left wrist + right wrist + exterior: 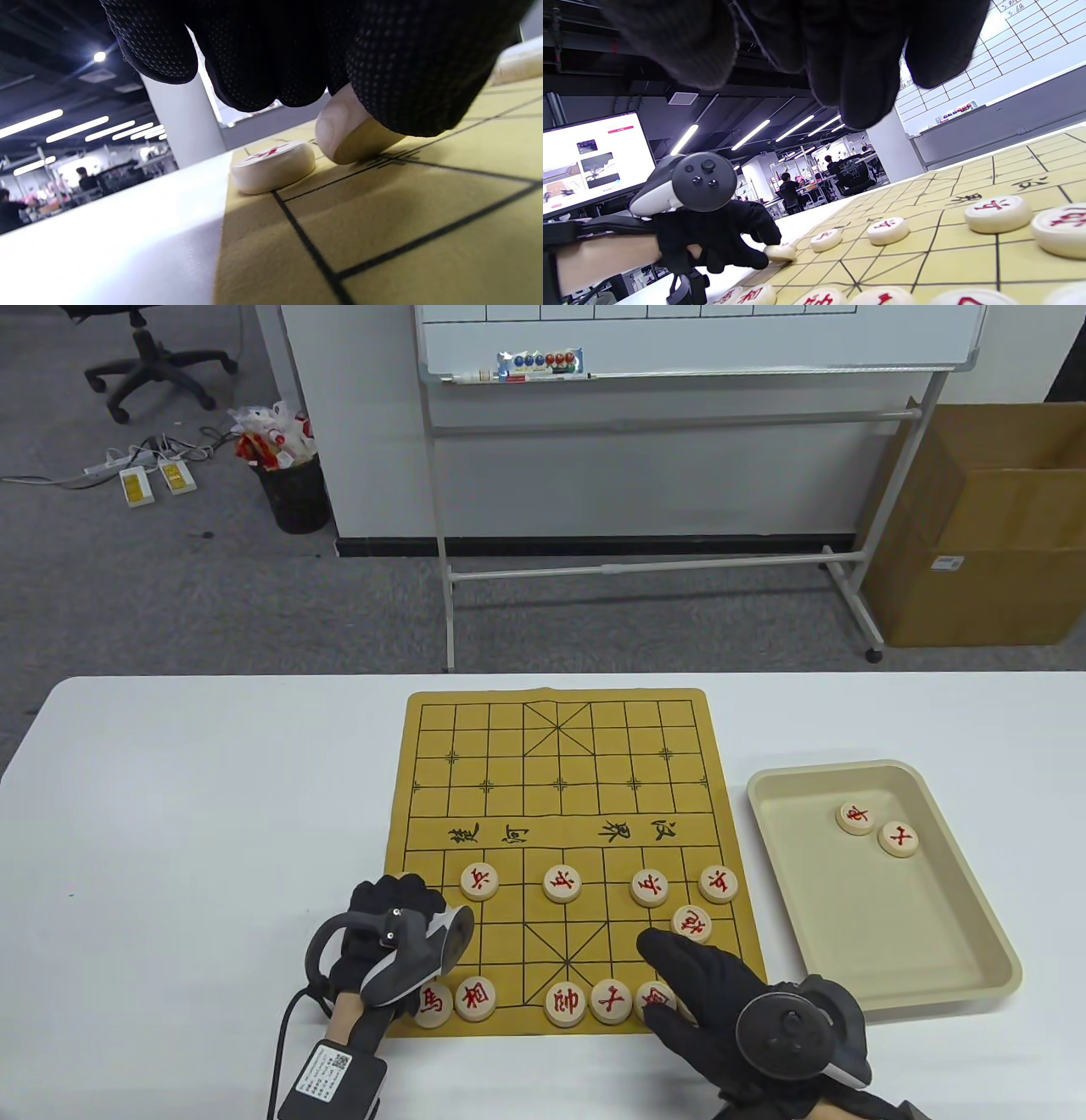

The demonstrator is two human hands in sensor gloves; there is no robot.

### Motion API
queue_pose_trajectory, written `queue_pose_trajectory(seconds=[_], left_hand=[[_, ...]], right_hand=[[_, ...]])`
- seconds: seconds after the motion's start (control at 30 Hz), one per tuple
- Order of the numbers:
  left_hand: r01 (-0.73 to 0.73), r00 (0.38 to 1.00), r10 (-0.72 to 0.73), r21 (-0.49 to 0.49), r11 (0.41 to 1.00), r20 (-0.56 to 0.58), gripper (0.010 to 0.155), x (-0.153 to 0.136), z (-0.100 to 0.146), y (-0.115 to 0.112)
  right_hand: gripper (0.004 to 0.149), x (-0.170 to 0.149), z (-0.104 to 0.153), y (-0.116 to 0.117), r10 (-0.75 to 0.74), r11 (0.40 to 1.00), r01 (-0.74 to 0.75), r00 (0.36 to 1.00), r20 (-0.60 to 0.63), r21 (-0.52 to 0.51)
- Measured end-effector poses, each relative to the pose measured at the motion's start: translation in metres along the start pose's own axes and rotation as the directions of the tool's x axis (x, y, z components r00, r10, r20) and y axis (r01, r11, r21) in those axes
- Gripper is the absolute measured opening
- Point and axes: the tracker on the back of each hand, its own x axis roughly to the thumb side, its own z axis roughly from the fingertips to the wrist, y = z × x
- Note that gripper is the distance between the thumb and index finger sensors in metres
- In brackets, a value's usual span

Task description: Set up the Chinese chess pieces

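The yellow chess board (pixel 560 814) lies mid-table with round cream pieces marked in red. Soldiers (pixel 478 882) stand in a row, and back-row pieces (pixel 564 1003) line the near edge. My left hand (pixel 403 899) is at the board's left side. It pinches a tilted piece (pixel 352 135) with one edge on the board, next to a flat piece (pixel 271 167) at the left border. The table view hides both under the hand. My right hand (pixel 674 976) lies flat over the near right corner, fingers straight and empty, partly covering a piece (pixel 657 997).
A beige tray (pixel 882 769) to the right of the board holds two loose pieces (pixel 855 817) (pixel 898 838). A cannon piece (pixel 691 923) sits just beyond my right fingertips. The board's far half has no pieces. A whiteboard stand and a cardboard box stand behind the table.
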Motion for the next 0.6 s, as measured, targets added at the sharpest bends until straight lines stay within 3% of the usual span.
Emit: queue_pose_trajectory(seconds=[0.2,0.33,0.5,0.6], left_hand=[[-0.008,1.0,0.008,-0.033,0.999,0.011,0.052,0.0,0.0,-0.002],[-0.144,0.989,0.146,0.06,0.988,-0.021,0.058,-0.005,0.003,0.026],[-0.41,0.912,0.396,0.177,0.895,0.11,0.066,0.014,0.019,0.075],[-0.56,0.823,0.522,0.162,0.813,0.225,0.072,0.033,0.034,0.091]], right_hand=[[0.074,0.0,0.001,-0.001,-0.005,1.0,0.005,1.0,0.001,-0.01],[0.075,0.0,0.001,-0.001,-0.004,1.0,0.004,1.0,-0.007,-0.005],[0.075,-0.004,-0.001,0.001,0.015,1.0,-0.015,0.999,-0.039,0.001],[0.075,-0.006,-0.002,0.003,0.024,1.0,-0.024,0.998,-0.066,-0.003]])
